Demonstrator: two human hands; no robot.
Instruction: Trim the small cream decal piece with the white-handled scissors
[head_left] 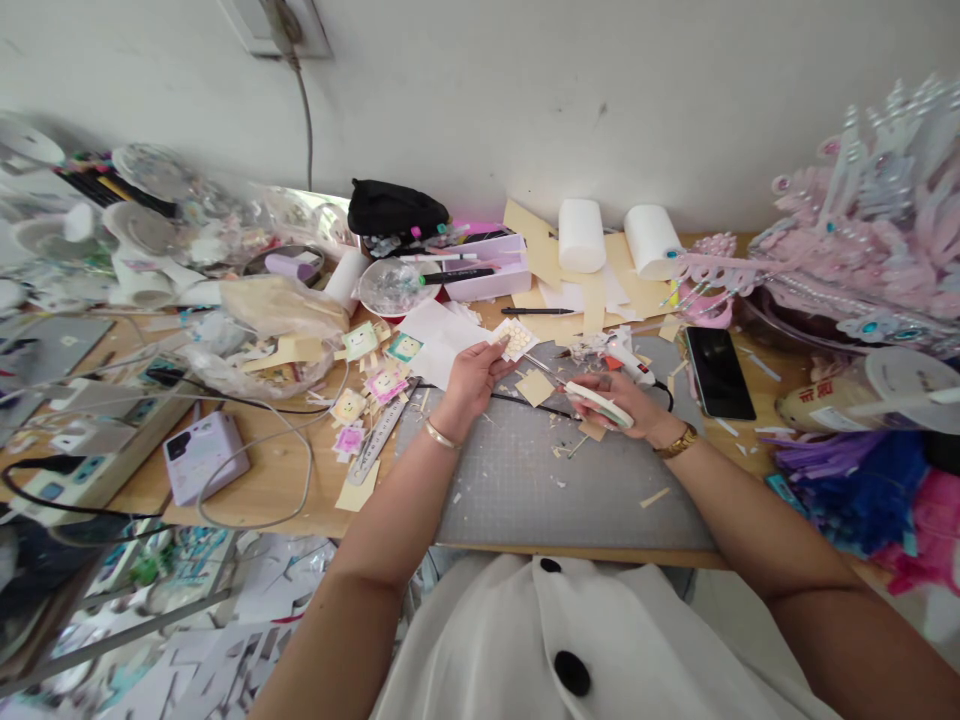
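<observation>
The work in hand looks like trimming the small white card printed with pale orange dots (516, 338) with the white-and-green-handled scissors (598, 404). To do it well, I judge the card should be turned into the blades rather than the blades chased round it, with short snips, the fingertips kept back from the cut line, and the work held over the grey gridded cutting mat (525, 480) so offcuts fall there.

The left hand (471, 385) is raised above the mat's twelve o'clock edge, wrist bent and palm turned away from the camera. Its grip is pinched on the card's lower corner, which sticks out toward one o'clock. The right hand (619, 400), at three o'clock of the left, lies low over the mat with its grip clenched round the scissors' handles. The thin blades seem to point toward ten o'clock, at the card, but whether they are parted I cannot tell. A white glue gun (626, 358) lies on the worktop just beyond the right hand, and a black phone (718, 372) at its two o'clock.
</observation>
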